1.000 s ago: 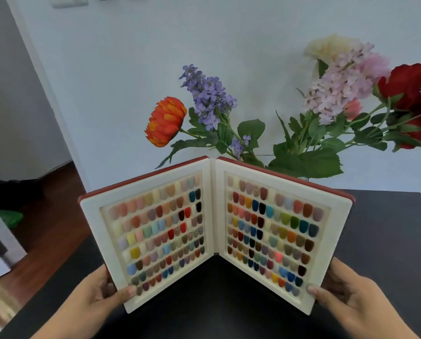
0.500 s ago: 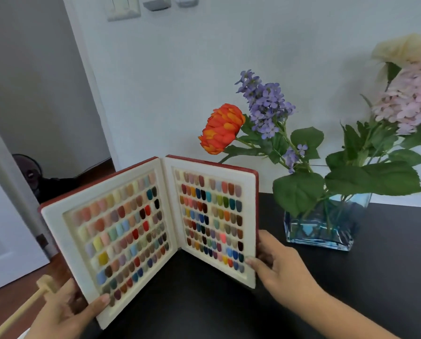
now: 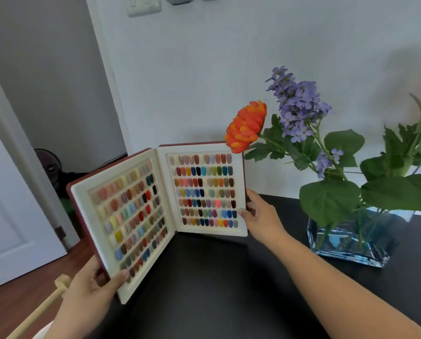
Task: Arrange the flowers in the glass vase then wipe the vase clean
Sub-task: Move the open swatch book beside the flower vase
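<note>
A square blue-tinted glass vase [image 3: 351, 243] stands on the black table [image 3: 229, 289] at the right. It holds an orange flower [image 3: 246, 127], a purple flower spray [image 3: 297, 108], green leaves and pale blooms cut off by the right edge. An open red-covered nail colour sample book [image 3: 160, 211] stands upright left of the vase. My left hand [image 3: 94, 287] grips its lower left corner. My right hand [image 3: 258, 214] grips its right edge, apart from the vase.
A white wall with switches [image 3: 143, 6] rises behind the table. To the left are a white door [image 3: 6, 216], a wooden floor and a dark fan [image 3: 48, 167] in the corner. A pale wooden stick [image 3: 40, 307] lies at lower left.
The sample book has shifted left, away from in front of the vase, with both hands still on it. The vase now shows fully at the right.
</note>
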Action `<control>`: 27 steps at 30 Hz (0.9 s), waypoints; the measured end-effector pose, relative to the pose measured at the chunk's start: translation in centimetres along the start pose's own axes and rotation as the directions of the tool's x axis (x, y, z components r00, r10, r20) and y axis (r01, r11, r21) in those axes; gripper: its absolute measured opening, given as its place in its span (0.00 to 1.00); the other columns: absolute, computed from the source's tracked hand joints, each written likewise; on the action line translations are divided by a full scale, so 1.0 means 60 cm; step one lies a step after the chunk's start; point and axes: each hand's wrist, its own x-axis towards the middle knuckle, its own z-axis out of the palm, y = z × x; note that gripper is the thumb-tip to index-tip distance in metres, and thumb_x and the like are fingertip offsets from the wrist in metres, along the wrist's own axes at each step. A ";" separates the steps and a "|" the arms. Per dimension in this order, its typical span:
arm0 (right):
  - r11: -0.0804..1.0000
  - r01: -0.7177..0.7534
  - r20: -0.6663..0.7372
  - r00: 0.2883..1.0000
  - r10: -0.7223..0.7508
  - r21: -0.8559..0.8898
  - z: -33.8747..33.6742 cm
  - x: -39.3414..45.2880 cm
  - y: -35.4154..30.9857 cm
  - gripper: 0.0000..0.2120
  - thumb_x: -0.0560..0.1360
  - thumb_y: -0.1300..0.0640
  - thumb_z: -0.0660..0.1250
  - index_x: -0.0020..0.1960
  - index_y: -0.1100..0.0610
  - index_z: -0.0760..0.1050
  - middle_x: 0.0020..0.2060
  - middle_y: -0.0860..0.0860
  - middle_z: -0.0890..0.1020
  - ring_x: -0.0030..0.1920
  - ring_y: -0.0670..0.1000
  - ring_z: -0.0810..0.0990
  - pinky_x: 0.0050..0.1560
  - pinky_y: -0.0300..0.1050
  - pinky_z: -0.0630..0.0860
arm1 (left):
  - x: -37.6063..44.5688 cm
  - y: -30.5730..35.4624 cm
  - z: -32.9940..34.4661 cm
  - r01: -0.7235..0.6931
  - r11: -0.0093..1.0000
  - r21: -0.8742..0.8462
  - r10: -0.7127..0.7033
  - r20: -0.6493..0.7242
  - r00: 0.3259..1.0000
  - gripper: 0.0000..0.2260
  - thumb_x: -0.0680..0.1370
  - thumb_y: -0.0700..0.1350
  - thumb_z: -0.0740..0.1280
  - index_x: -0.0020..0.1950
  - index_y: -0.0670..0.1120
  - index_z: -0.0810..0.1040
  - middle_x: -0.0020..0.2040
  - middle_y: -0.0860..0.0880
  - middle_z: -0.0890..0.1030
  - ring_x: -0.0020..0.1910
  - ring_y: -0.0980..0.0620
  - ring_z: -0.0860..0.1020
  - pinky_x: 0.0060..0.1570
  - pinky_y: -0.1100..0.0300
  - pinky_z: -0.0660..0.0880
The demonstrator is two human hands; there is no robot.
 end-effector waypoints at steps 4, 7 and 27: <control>0.999 -0.037 -0.082 0.996 0.036 -0.003 -0.007 0.036 0.023 0.22 0.79 0.60 0.63 0.66 0.38 0.67 0.43 0.32 0.76 0.43 0.30 0.76 0.31 0.23 0.70 | 0.025 0.004 0.016 0.018 1.000 0.025 -0.019 0.026 0.999 0.22 0.73 0.38 0.73 0.64 0.52 0.74 0.55 0.55 0.80 0.58 0.50 0.78 0.59 0.45 0.75; 0.998 -0.051 -0.117 0.992 0.053 0.022 -0.007 0.051 0.040 0.23 0.79 0.62 0.63 0.67 0.39 0.67 0.44 0.33 0.77 0.45 0.32 0.77 0.39 0.26 0.71 | 0.041 0.007 0.030 -0.009 0.999 0.045 0.008 0.033 0.999 0.21 0.74 0.40 0.73 0.62 0.57 0.73 0.55 0.58 0.79 0.58 0.52 0.77 0.58 0.45 0.76; 0.985 -0.163 -0.366 0.914 0.173 0.059 -0.022 0.098 0.072 0.23 0.80 0.63 0.57 0.70 0.43 0.67 0.55 0.43 0.79 0.49 0.44 0.77 0.42 0.32 0.72 | 0.167 0.007 0.155 -0.112 0.991 0.069 0.106 0.080 0.991 0.24 0.77 0.42 0.70 0.70 0.55 0.68 0.65 0.54 0.77 0.63 0.50 0.75 0.61 0.49 0.73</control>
